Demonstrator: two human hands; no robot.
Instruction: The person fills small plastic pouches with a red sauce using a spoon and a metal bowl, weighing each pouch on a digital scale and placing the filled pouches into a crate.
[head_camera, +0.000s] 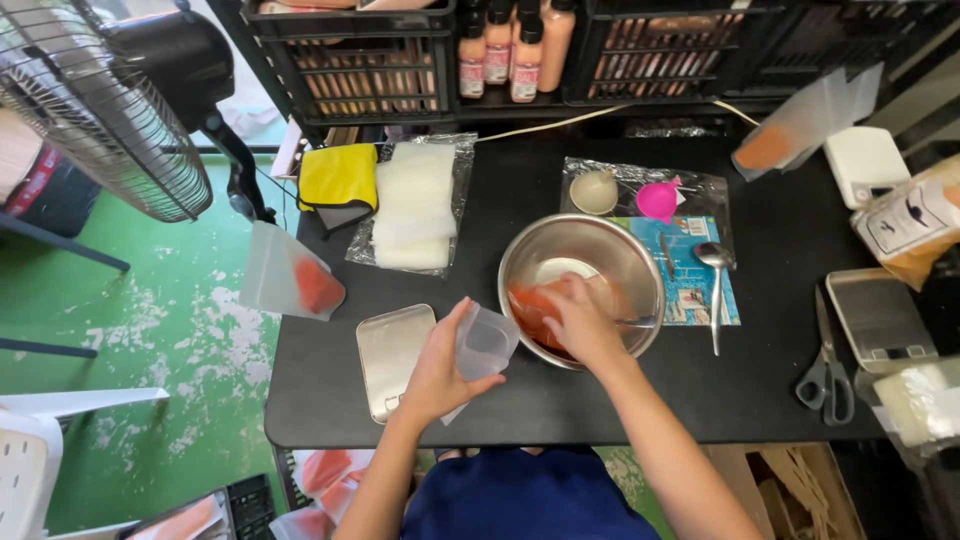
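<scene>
Pouch, small, clear plastic, gripped open-mouthed in left hand near tabletop's front edge; right hand, just beside, closed on orange contents in round steel bowl.

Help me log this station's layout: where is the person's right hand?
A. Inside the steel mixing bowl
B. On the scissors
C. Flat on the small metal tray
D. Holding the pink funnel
A: the right hand reaches down into the steel bowl, over the orange contents, while the left hand holds a small clear pouch beside it.
</scene>
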